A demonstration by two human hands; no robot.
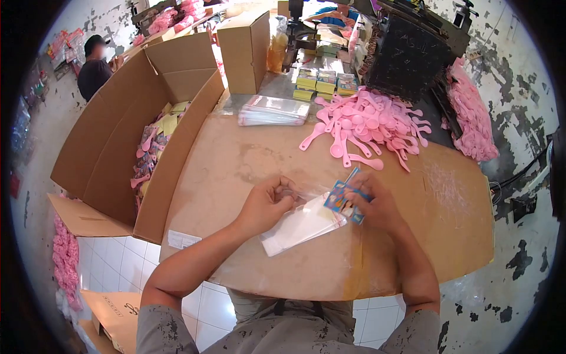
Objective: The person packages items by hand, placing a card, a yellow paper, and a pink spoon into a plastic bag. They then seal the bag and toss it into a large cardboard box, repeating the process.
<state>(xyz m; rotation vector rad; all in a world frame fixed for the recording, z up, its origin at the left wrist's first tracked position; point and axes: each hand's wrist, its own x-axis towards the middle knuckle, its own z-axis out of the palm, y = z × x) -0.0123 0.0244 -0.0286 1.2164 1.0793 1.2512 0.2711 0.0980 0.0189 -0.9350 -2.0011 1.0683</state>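
My left hand (268,203) is closed in a pinch on the edge of a clear plastic bag (308,193), which is hard to see against the table. In my right hand (375,203) is a blue printed card (342,199), held between thumb and fingers close to the bag's other side. Beneath both hands lies a small fanned stack of clear-and-white plastic bags (298,227) on the cardboard-covered table. Farther back is a heap of pink plastic spoons (368,124).
A big open carton (106,147) at left holds packed spoons and cards. Behind are another bag stack (274,111), card piles (325,81), an upright box (244,53) and a black machine (404,56). Pink bundles (471,118) hang right. One person (94,71) is at far left, another at the back.
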